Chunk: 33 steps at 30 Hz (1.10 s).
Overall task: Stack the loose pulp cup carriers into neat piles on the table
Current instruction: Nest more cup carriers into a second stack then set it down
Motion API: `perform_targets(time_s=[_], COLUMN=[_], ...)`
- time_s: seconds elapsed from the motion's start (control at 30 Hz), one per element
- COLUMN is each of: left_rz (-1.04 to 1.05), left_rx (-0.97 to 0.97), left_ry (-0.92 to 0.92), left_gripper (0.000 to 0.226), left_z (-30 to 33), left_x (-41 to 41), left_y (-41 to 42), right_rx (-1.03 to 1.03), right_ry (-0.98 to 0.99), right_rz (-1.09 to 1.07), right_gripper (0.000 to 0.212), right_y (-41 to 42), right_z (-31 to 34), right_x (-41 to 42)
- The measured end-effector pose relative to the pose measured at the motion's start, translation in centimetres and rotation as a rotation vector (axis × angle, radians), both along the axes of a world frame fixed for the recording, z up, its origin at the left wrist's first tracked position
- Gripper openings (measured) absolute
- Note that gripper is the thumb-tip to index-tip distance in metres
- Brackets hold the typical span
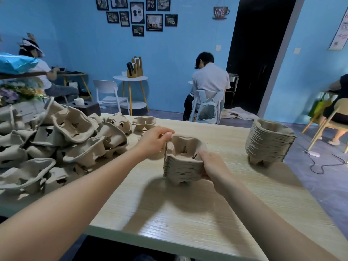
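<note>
A short pile of nested beige pulp cup carriers (181,165) stands on the light wooden table (188,213), mid-table. My left hand (155,141) pinches the top carrier's left rim. My right hand (211,163) grips the pile's right side, fingers wrapped around its edge. A taller finished pile (269,142) stands at the table's right edge. A large loose heap of carriers (56,140) covers the left of the table, with a single carrier (144,123) lying near the far edge.
The table's right edge drops to the floor, where a cable (323,162) trails. A person sits on a white chair (207,108) beyond the table, back turned. Other seated people are at the far left and right. A tissue box (83,106) sits behind the heap.
</note>
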State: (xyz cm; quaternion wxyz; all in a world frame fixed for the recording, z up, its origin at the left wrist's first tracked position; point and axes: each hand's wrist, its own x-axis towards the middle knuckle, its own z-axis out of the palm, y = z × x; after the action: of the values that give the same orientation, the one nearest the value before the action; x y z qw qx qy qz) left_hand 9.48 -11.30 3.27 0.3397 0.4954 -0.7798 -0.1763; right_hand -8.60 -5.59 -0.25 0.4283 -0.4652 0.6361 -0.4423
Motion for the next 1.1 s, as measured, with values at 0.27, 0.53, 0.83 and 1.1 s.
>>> perform_targets(time_s=[0.27, 0.53, 0.83, 1.1], left_rz=[0.367, 0.536, 0.5, 0.528], left_rx=[0.074, 0.214, 0.271, 0.356], left_ry=[0.004, -0.04, -0.087, -0.077], left_gripper=[0.027, 0.048, 0.064, 0.061], left_z=[-2.8, -4.4, -4.3, -4.3], left_x=[3.6, 3.8, 3.5, 3.5], left_y=[-2.6, -4.6, -7.4, -7.6], right_rx=[-0.069, -0.09, -0.116, -0.116], right_ry=[0.022, 0.025, 0.087, 0.075], right_rz=[-0.089, -0.144, -0.171, -0.193], right_gripper=[0.025, 0.025, 0.026, 0.022], right_y=[-1.6, -3.6, -6.3, -7.1], right_z=[-0.3, -0.5, -1.1, -1.2], right_x=[-0.3, -1.0, -1.9, -2.0])
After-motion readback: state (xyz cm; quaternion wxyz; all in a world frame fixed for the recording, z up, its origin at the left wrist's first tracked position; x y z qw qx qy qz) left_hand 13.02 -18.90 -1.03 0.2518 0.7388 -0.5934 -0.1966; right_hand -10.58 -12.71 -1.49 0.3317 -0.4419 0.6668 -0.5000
